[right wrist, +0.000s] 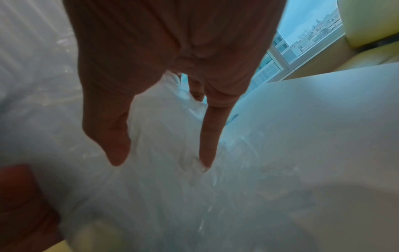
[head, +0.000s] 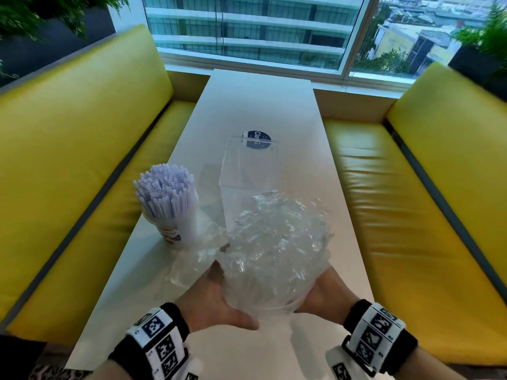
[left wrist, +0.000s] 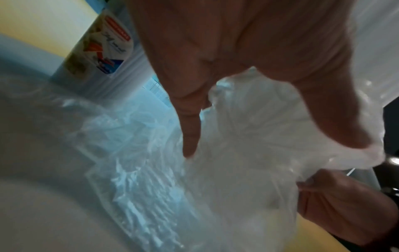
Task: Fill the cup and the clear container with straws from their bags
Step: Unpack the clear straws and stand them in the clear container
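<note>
Cup (head: pixel 175 229) at table's left, upright, packed with pale straws (head: pixel 164 190) standing on end; that half of task judged done. Flattened empty bag (head: pixel 189 267) lying just beside cup's base, probably its spent wrapper. Left hand (head: pixel 216 300) next, cupped against near left flank of crinkled clear bag (head: pixel 277 250), thumb under bottom edge; left wrist view shows fingers (left wrist: pixel 190 136) extended and pressed into film, not closed round it. Bag held off table (head: pixel 260 100) between both palms, mouth end toward clear container (head: pixel 247 187), presumably so contents can slide forward into it. Contents of bag hard to make out through glare; wrapped straws possibly, not confirmed. Container upright just beyond bag, with nothing visible inside, dark label (head: pixel 258 139) on far wall. Right hand (head: pixel 326 297) mirrors left on bag's right flank; right wrist view shows thumb and fingers (right wrist: pixel 209 136) straight, splayed against plastic, supporting rather than pinching. Two-palm cradle judged suited to slippery, shapeless load. Risk: film slipping between flat palms during tilt.
</note>
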Demonstrator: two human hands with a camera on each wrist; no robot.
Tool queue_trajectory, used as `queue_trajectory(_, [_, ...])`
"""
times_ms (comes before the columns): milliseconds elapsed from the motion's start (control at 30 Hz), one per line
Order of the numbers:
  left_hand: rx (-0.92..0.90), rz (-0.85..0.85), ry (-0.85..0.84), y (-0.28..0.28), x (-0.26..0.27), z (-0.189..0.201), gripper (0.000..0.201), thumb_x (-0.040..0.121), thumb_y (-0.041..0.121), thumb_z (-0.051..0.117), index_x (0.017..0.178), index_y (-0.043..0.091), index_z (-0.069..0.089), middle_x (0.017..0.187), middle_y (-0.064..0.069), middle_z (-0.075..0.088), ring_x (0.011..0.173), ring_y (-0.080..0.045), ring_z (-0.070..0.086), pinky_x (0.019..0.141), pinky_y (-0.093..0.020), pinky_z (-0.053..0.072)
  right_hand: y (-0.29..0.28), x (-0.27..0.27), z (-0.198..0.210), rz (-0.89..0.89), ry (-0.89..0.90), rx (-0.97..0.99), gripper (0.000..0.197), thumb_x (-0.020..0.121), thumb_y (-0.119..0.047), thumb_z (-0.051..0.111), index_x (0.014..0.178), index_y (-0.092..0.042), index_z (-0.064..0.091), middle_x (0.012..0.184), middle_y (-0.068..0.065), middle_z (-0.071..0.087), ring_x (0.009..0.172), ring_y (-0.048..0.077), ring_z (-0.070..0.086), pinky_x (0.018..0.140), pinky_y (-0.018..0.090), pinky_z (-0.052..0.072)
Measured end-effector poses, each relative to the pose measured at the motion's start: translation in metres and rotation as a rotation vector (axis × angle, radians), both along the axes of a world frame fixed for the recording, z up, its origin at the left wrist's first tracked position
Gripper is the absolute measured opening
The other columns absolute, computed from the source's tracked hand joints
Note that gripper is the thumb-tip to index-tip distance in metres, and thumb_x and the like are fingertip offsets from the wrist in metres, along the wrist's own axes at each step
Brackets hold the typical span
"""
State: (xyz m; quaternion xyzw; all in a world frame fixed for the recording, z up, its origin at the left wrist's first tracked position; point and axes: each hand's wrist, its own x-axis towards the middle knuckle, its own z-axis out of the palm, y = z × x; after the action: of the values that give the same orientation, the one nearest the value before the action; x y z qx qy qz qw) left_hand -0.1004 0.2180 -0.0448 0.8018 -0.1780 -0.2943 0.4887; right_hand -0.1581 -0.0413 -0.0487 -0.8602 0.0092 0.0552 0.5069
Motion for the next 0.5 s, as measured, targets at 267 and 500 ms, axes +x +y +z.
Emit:
queue_trajectory(267, [-0.107,0.142,-0.052,0.000,-0.003,-0.011,0.115,0.033,0.071,0.085,0.126,0.009,0.055,0.106,0.031,0.069,0.104,0.016,0.059,0.086,0.002,0.041,0.027,0.012,-0.016,-0.008,0.029,0.137,0.095,0.058,-0.039,0.094,0.135,-0.008,0.047,0.126,-0.007,0.066,0.119,0.009,0.062,0.100,0.032,0.050])
queue_trajectory(500, [0.008,0.044,-0.057,0.005,0.002,0.002,0.139,0.034,0.043,0.098,0.145,0.022,0.017,0.132,0.017,0.046,0.115,0.022,0.044,0.089,0.007,0.033,0.016,0.015,-0.024,0.061,0.021,-0.010,0.087,0.056,-0.052,0.090,0.129,-0.018,0.056,0.115,-0.018,0.067,0.109,-0.002,0.063,0.092,0.022,0.050])
